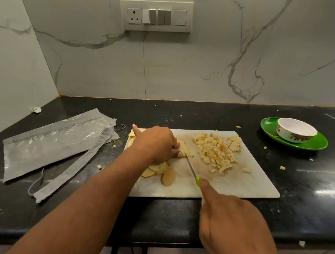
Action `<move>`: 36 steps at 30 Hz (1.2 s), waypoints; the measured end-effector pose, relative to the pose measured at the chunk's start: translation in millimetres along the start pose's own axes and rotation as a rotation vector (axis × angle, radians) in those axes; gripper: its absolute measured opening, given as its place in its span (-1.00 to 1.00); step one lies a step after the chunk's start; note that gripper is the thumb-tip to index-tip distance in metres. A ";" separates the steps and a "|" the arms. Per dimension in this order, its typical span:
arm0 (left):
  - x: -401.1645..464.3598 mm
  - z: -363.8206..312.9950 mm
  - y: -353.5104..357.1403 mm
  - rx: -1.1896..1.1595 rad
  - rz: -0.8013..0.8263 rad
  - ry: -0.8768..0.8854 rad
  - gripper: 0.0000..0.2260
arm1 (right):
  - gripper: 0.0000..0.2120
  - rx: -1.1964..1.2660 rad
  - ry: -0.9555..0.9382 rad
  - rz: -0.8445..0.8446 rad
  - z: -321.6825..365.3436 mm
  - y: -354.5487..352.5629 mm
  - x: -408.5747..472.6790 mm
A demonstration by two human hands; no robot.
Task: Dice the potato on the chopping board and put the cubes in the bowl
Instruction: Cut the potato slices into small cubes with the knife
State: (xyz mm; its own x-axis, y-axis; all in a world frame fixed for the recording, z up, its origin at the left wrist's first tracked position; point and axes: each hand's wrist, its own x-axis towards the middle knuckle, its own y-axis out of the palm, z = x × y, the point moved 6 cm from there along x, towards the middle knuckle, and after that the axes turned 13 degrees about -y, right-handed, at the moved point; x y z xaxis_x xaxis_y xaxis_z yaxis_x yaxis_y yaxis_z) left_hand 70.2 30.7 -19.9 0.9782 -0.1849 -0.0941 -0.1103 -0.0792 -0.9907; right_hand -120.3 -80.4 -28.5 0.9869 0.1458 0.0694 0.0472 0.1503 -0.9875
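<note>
Left hand (158, 143) curls over potato strips (184, 147) to steady them on the board (237, 185); right hand (233, 225) grips the knife (192, 169), forefinger along its spine, guiding the cut beside the cubes (217, 150).

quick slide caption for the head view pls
Left hand steadies potato slices while right hand dices with a knife; bowl waits empty.

The counter (235, 216) is glossy black stone. On it lies a matt white chopping board (246, 186), faintly stained. At two o'clock, a glazed green plate (315, 142) holds a shiny floral bowl (295, 134). At nine o'clock lies crinkled clear plastic (53, 139) over grey cloth (65, 172). The wall (184, 70) is smooth veined marble.
</note>
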 end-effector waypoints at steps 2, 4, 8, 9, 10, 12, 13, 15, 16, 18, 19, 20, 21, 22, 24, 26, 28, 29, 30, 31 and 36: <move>-1.5 -0.4 -0.9 -0.012 -0.002 0.009 -0.62 | -0.42 0.050 0.057 0.074 -1.5 -5.6 -9.4; -3.1 0.7 -1.9 -0.031 -0.012 0.012 -0.62 | -0.43 0.058 0.074 0.076 -2.5 -15.4 -13.9; -3.7 3.1 -4.2 0.003 -0.068 -0.008 -0.58 | -0.47 -0.052 0.012 -0.149 1.2 -37.8 -1.7; -3.9 3.9 -4.9 0.001 -0.075 -0.011 -0.58 | -0.48 -0.065 0.000 -0.208 -0.3 -39.3 8.7; -4.7 4.0 -4.8 -0.005 -0.074 -0.008 -0.59 | -0.49 -0.061 -0.002 -0.244 -3.0 -38.7 20.8; -6.6 3.8 -4.8 -0.013 -0.063 0.003 -0.62 | -0.53 -0.036 0.004 -0.270 -7.8 -33.7 46.8; -7.4 3.2 -4.9 -0.015 -0.057 0.004 -0.64 | -0.55 -0.030 0.004 -0.268 -8.6 -30.6 58.0; -7.3 2.7 -5.4 -0.019 -0.050 -0.008 -0.65 | -0.58 -0.029 -0.012 -0.251 -6.0 -24.4 71.3; -6.2 3.5 -4.2 -0.022 -0.045 -0.018 -0.65 | -0.59 -0.025 -0.022 -0.236 -4.6 -19.4 74.7; -4.8 3.2 -3.5 -0.024 -0.049 -0.023 -0.65 | -0.58 -0.013 -0.038 -0.226 -4.0 -12.9 70.2; -3.2 3.7 -2.4 -0.023 -0.050 -0.025 -0.65 | -0.57 -0.013 -0.048 -0.221 -3.5 -10.0 65.7; -1.7 3.8 -1.7 -0.018 -0.052 -0.027 -0.66 | -0.54 -0.017 -0.057 -0.217 -2.4 -8.4 59.1; -0.3 3.1 -0.6 -0.014 -0.055 -0.026 -0.66 | -0.50 -0.024 -0.061 -0.202 -1.0 -6.5 49.9; 0.6 3.0 0.1 -0.009 -0.061 -0.026 -0.65 | -0.48 -0.035 -0.060 -0.173 1.3 -4.6 39.7; 1.6 3.1 0.8 0.000 -0.067 -0.021 -0.64 | -0.45 -0.029 -0.046 -0.096 6.5 -2.8 19.1; 1.7 3.1 1.0 0.003 -0.070 -0.012 -0.63 | -0.43 0.020 0.001 -0.026 8.1 -4.3 3.1; 1.1 3.6 0.7 0.012 -0.064 -0.005 -0.64 | -0.41 0.072 0.057 0.044 6.0 -8.8 -6.9; 0.5 3.8 0.1 0.018 -0.059 0.003 -0.65 | -0.42 0.083 0.071 0.048 5.8 -12.7 -10.4; -0.4 4.2 -0.3 0.020 -0.051 0.013 -0.68 | -0.43 0.068 0.072 0.031 6.8 -17.8 -12.1; -1.5 4.6 -0.9 0.011 -0.039 0.023 -0.70 | -0.45 0.038 0.064 -0.009 8.6 -23.4 -11.9; -4.9 9.0 -4.8 -0.063 -0.029 0.012 -0.74 | -0.51 -0.044 0.005 -0.253 7.9 -29.8 31.4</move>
State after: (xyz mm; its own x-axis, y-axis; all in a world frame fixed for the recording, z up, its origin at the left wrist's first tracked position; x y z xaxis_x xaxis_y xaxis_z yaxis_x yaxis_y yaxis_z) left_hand 67.5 40.7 -15.5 0.9790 -0.1938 -0.0634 -0.0927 -0.1459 -0.9849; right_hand -91.9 -72.6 4.1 0.9437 0.1040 0.3140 0.2989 0.1384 -0.9442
